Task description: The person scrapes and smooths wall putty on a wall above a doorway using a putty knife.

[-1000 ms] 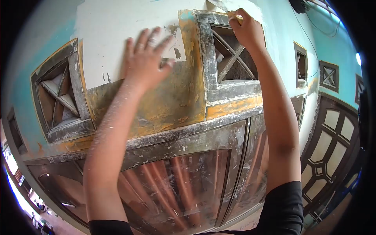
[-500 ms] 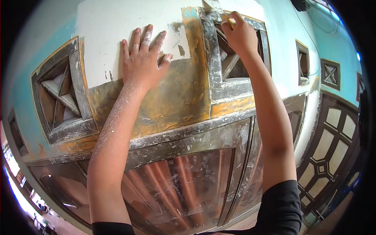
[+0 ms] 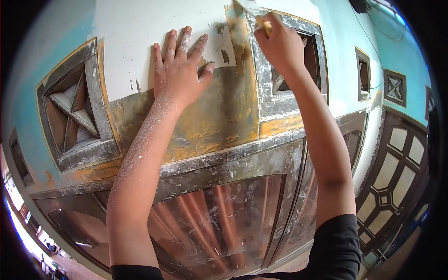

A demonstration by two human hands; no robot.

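Note:
My left hand (image 3: 179, 77) lies flat on the wall with its fingers spread, white dust on the fingers and forearm. Its fingertips are on the white-coated patch (image 3: 128, 51), and its palm is over the brown, bare-looking strip (image 3: 212, 109) below. Up at the right, my right hand (image 3: 281, 44) is closed around the yellowish handle of a scraper (image 3: 267, 25). The scraper's pale flat blade points up and left, at the upper left corner of the dark wooden vent frame (image 3: 265, 79). Part of the handle is hidden by my fingers.
To the left is another cross-barred vent frame (image 3: 74, 107). Beneath my arms runs a paint-spattered wooden beam (image 3: 224, 156) above dark glass panes (image 3: 219, 219). A panelled door (image 3: 389, 182) stands at the far right, near turquoise wall (image 3: 406, 51) and hanging cables.
The scraper and my right hand have shifted slightly left relative to the vent frame, and the blade now sits nearer its left edge. My left hand stays spread on the wall. The view has shifted a little.

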